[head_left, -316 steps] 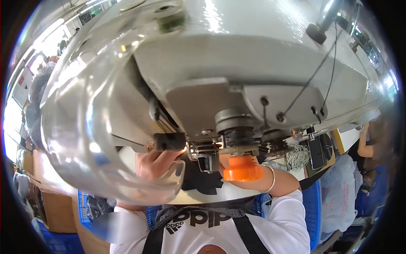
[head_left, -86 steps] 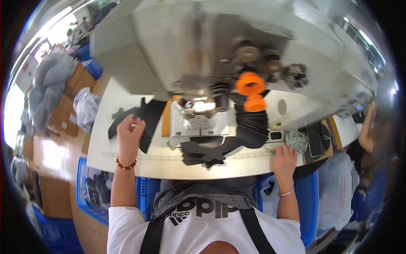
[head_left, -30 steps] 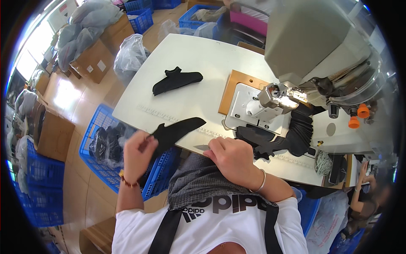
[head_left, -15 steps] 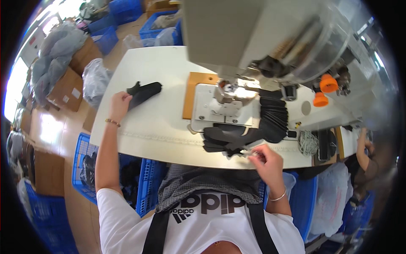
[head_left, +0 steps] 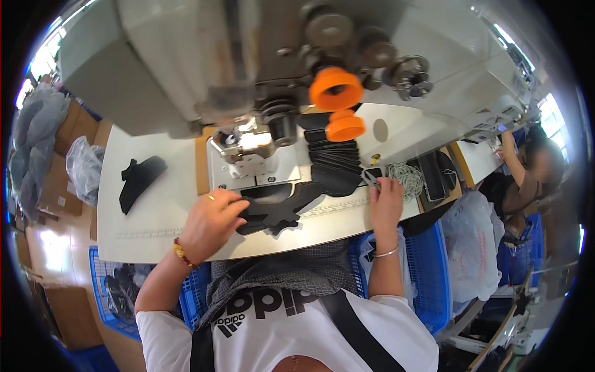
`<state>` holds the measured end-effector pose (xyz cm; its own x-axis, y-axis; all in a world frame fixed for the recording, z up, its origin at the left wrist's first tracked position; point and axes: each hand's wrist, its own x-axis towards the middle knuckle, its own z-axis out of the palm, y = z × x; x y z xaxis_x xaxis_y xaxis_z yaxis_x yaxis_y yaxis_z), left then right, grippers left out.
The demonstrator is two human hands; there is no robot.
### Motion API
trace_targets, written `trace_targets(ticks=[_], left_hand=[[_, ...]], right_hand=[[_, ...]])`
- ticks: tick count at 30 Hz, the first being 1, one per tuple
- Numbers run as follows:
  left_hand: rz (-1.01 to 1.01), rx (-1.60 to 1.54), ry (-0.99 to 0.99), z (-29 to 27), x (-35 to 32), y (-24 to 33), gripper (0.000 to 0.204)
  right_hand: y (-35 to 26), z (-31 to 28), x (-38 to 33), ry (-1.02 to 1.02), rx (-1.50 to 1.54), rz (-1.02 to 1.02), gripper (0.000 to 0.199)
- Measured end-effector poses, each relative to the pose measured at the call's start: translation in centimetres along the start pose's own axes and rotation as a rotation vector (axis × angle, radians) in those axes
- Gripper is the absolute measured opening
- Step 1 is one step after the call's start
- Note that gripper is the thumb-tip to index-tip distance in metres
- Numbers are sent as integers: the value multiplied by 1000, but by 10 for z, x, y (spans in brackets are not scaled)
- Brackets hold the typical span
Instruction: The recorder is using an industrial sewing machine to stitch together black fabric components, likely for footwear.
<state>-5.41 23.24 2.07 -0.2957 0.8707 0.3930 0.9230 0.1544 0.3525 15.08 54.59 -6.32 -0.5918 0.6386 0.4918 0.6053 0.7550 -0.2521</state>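
Note:
My left hand [head_left: 214,224] is at the left end of several black fabric pieces [head_left: 282,209] at the table's front edge, its fingers bent and closed on their edge. My right hand [head_left: 385,201] holds small metal thread snips [head_left: 370,180], blades pointing away from me, just right of the pieces. Behind them, a fanned stack of black pieces [head_left: 334,162] lies beside the sewing machine's metal plate [head_left: 224,175]. One separate black cut piece [head_left: 144,180] lies on the left of the white table [head_left: 167,220].
The sewing machine head [head_left: 186,68], with orange knobs [head_left: 335,88], overhangs the table. A bundle of pale cord [head_left: 406,180] and a dark tray [head_left: 432,177] lie on the right. Blue crates [head_left: 427,273] flank my lap. Another person [head_left: 517,177] sits at far right.
My left hand has let go of the black piece at the table's left and moved right to the pieces by the machine. My right hand has drawn away rightward with the snips. The view has shifted.

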Motion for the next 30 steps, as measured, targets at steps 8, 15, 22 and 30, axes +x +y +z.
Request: trace_targets(ticks=[8,15,22,30], left_hand=[[73,106,-103,20,15,1,24],[57,108,-95,25,15,-8,27],[131,243,-107,27,16,-7,21],[247,415,310,-21,33,22,28]], right_hand=[[-32,-14,-2,68,213,-221,34],[-62,-5,10,-146,211,-305,49],[-62,9,20,-147,186,-314,29],[-123,-50,70,21,622,-661,12]])
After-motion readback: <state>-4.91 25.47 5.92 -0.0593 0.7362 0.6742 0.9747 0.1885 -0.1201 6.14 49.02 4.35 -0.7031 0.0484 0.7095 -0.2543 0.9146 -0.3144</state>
